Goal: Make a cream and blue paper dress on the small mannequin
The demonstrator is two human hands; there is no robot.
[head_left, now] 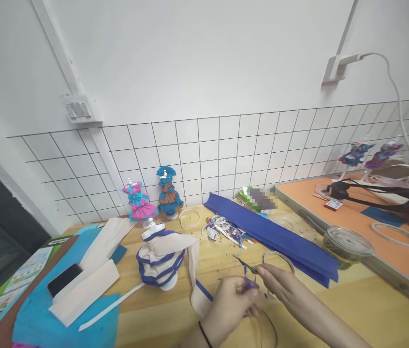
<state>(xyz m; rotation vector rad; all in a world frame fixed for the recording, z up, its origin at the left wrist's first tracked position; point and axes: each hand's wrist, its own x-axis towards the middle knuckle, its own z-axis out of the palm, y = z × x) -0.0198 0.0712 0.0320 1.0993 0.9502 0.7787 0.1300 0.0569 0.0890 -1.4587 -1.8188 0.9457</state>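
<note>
Low in the middle, my left hand [228, 302] pinches a small crumpled piece of purple-blue paper [251, 284]. Just right of it, my right hand [280, 285] is closed on small scissors [244, 263], whose thin blades point up and left; their handles are mostly hidden by the hand. A narrow dark blue strip [271, 321] curls below my hands. To the left stands a small dress form [161, 256] in a cream layered skirt with blue edging. A long cream band [193, 270] trails from it toward my left hand.
A folded blue paper sheet [273, 237] crosses the table behind a tape roll [279, 261]. Paper scraps [222, 229] lie mid-table. Two dressed figures [137, 200] stand by the wall. At left, a phone [65, 280] and cream paper [84, 292] lie on blue paper; a round clear container [347, 246] is at right.
</note>
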